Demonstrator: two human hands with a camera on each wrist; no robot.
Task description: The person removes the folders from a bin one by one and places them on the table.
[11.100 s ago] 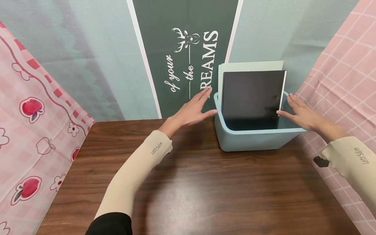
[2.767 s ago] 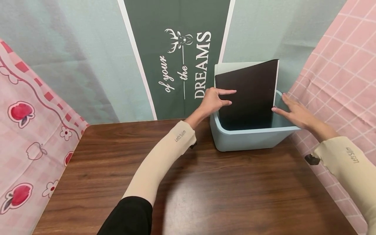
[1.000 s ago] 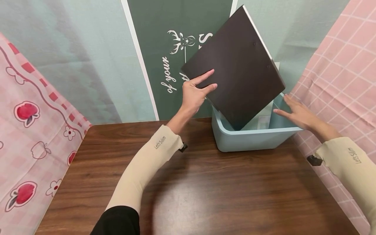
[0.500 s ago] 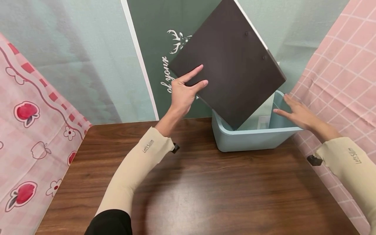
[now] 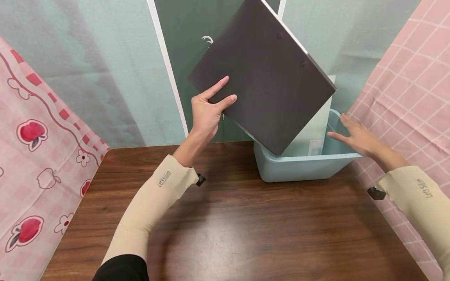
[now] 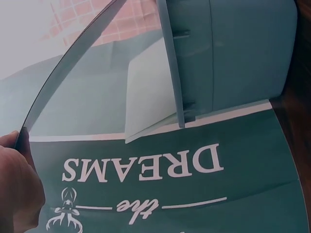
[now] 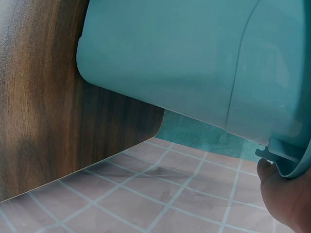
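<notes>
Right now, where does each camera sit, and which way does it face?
Head: on the head, facing forward and down; shows the left hand gripping a dark panel, the right hand at the blue bin, both beige sleeves.
Left wrist: on that wrist, facing the panel's edge, bin and lettered backdrop; part of the left hand shows.
Right wrist: on that wrist, facing the bin's outside and pink grid cloth; part of the right hand shows.
Shared: head and left wrist both show the panel.

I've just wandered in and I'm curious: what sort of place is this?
Probably a makeshift indoor work booth: a wood-grain table, a pink grid-patterned cloth at its right, and a green backdrop lettered "DREAMS" behind.
</notes>
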